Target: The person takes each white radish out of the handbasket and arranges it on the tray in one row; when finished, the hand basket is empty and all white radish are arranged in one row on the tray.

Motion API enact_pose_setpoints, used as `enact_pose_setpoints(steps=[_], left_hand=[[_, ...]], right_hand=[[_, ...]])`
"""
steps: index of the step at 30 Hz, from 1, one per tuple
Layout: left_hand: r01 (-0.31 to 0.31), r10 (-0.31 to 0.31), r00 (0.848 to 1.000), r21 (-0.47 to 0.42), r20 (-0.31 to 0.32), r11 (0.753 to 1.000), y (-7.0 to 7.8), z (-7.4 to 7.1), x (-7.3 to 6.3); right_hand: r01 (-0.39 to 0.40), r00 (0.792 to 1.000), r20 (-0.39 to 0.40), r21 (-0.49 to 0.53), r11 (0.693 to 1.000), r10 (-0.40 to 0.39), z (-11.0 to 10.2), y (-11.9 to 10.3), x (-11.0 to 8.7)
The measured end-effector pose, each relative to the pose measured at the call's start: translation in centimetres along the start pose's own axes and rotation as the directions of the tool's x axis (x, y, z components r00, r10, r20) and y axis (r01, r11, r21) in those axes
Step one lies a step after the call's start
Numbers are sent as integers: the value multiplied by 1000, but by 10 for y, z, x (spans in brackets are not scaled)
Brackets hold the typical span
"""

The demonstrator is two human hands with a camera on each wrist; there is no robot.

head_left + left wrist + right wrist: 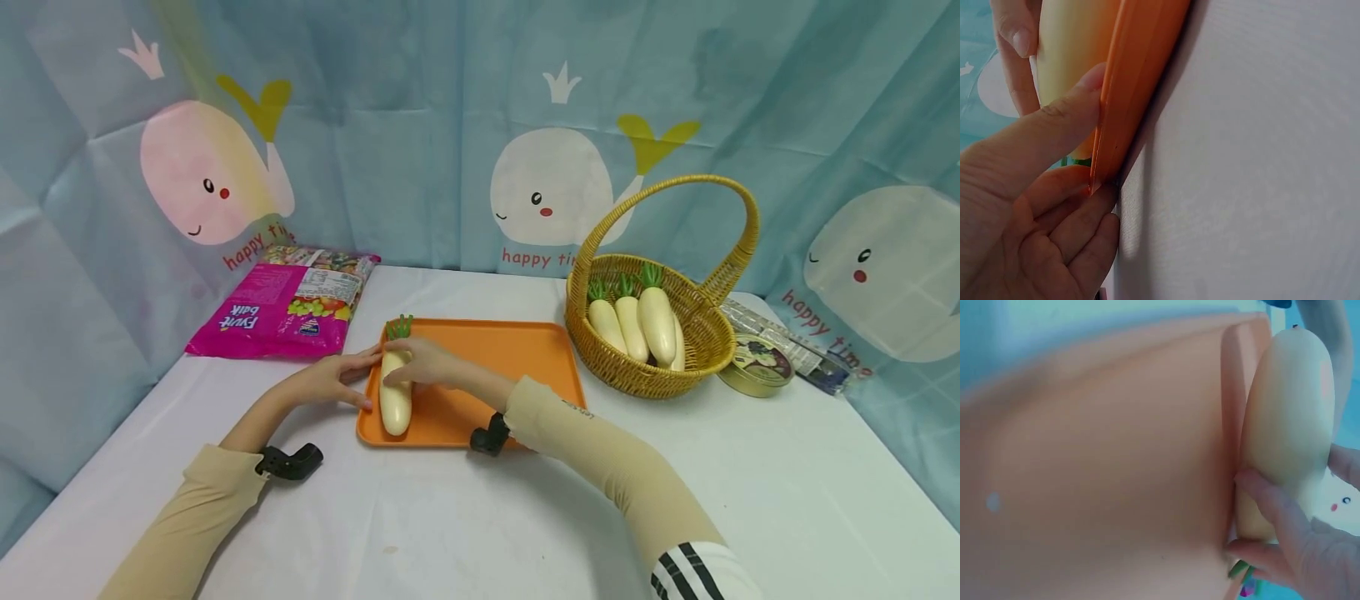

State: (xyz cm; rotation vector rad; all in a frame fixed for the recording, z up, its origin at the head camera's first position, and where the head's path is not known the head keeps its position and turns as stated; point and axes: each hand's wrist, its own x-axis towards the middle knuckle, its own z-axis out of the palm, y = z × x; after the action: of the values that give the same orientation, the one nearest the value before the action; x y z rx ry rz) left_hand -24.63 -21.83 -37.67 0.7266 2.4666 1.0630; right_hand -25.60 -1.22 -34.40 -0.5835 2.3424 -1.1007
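Observation:
A white radish with green stalks lies lengthwise along the left side of an orange tray. My right hand holds it near the stalk end. In the right wrist view, the thumb and fingers of that hand lie on opposite sides of the radish. At the tray's left edge, my left hand grips the rim. The left wrist view shows its thumb over the rim of the tray and its fingers against the outer side.
A wicker basket with a tall handle holds several more white radishes at the right. Beside it are a round tin and a silvery packet. A pink fruit candy bag lies at the back left, before a blue curtain.

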Motion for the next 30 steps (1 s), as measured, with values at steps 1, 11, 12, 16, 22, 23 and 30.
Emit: enact_pose_setpoints(steps=[1,11,12,16,22,23,30], left_hand=[[1,-1,1000,1,0,1000,0,0,0],[-15,15,1000,7,-12,1000,-2,-1,1],[-12,12,1000,4,-10,1000,-3,0,1],[-15,15,1000,-8,-7,1000,-4,2,1],[-10,10,1000,-6,-14,1000,-3,2,0],[-7,6,1000,-6,-13,1000,-2,1,0],[-7,7,1000,-22,-3,1000,1,2,-1]], right_hand=[[4,1000,16,-26,1000,-4,-1,-1,-1],[-54,996,83,131,990,43,-12,4,-7],[-57,996,84,167,984,43,-11,5,-7],[-59,996,76,254,965,41,-7,7,-8],[-52,998,60,313,948,35,-4,7,-5],[-49,998,61,322,946,31,-3,7,-4],[-28,998,55,276,961,14,-4,10,-2]])
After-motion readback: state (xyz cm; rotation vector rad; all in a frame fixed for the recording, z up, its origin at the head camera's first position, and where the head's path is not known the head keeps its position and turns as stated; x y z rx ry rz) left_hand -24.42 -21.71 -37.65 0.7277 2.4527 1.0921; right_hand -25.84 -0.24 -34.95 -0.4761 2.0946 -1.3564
